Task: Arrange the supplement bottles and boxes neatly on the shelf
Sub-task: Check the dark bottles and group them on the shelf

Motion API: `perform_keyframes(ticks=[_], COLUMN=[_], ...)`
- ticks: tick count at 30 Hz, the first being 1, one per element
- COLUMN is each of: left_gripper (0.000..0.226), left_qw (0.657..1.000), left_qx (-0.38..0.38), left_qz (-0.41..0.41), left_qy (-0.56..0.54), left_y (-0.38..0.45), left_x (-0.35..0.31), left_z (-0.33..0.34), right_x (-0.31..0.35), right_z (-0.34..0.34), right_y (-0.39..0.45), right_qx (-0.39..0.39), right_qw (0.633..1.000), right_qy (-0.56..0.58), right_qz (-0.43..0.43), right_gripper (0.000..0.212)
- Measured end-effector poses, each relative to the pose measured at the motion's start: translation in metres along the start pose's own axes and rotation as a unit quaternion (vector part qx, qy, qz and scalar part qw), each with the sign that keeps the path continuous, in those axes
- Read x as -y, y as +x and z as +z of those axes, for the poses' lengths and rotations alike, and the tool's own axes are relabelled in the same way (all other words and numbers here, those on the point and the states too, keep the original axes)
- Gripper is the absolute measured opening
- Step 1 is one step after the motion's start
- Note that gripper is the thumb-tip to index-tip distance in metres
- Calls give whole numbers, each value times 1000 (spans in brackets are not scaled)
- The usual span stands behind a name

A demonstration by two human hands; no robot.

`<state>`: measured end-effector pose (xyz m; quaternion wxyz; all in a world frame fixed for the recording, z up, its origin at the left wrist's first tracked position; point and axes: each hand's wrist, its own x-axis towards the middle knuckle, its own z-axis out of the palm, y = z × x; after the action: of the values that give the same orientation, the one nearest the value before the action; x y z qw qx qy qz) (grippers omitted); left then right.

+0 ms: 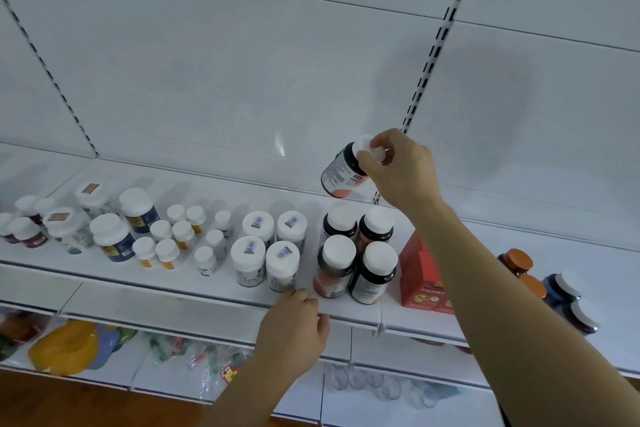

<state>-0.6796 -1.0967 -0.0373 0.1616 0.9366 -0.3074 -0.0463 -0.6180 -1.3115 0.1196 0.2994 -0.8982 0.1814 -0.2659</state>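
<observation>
**Inspector:** While the dark bottle [343,172] is held aloft by its white cap, the step in hand is judged to be the placing of a further bottle into the dark-bottle group; the right hand [403,168] is seen with fingers and thumb pinched round the cap, the bottle tilted and clear of the shelf [194,291], above and behind the four dark bottles [356,253].

**Clerk:** And the left hand?

**Inspector:** The left hand [294,326] is laid at the shelf's front edge, fingers curled loosely; nothing is seen to be held in it; its fingertips lie just beside the front white-capped jar [282,265], though contact cannot be confirmed.

**Clerk:** What is noted of the rest?

**Inspector:** The four dark bottles are stood two by two, upright; the red boxes [420,274] are stood just to their right; orange-lidded jars [519,269] are partly hidden behind the forearm; smaller white-capped bottles [173,236] are ranged in rows to the left.

**Clerk:** What is called for next?

**Inspector:** It is judged that the bottle must be righted and lowered behind the back pair, where bare shelf is visible; care is required, since the pinch on the cap alone leaves the body free to swing, and the standing bottles could be knocked.
</observation>
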Motion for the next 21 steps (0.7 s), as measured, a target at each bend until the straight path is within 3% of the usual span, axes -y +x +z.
perform_keyframes(ticks=[3,6,9,12,16,21], left_gripper=[32,32,17,26,19,23], left_qw=[998,978,900,817,749,745], left_qx=[-7,-86,-155,-153,-182,-209], left_qz=[-40,-68,-90,-74,-94,-98], left_qy=[-44,-176,-397,-552,-630,-626], left_y=[0,1,2,-6,-18,-19], left_x=[-5,-19,-42,-67,-89,-98], left_z=[-24,-61,-101,-124,-126,-118], right_x=[10,22,32,35,27,24], right_z=[-27,-54,-76,-86,-85,-82], right_y=[-19,-45,-76,-108,-141,-160], right_qx=[-41,-61,-64,-69,-97,-114], right_qw=[997,988,975,962,936,916], right_qy=[59,133,200,244,300,342], right_qz=[17,47,74,104,157,177], right_gripper=[19,13,7,3,1,6])
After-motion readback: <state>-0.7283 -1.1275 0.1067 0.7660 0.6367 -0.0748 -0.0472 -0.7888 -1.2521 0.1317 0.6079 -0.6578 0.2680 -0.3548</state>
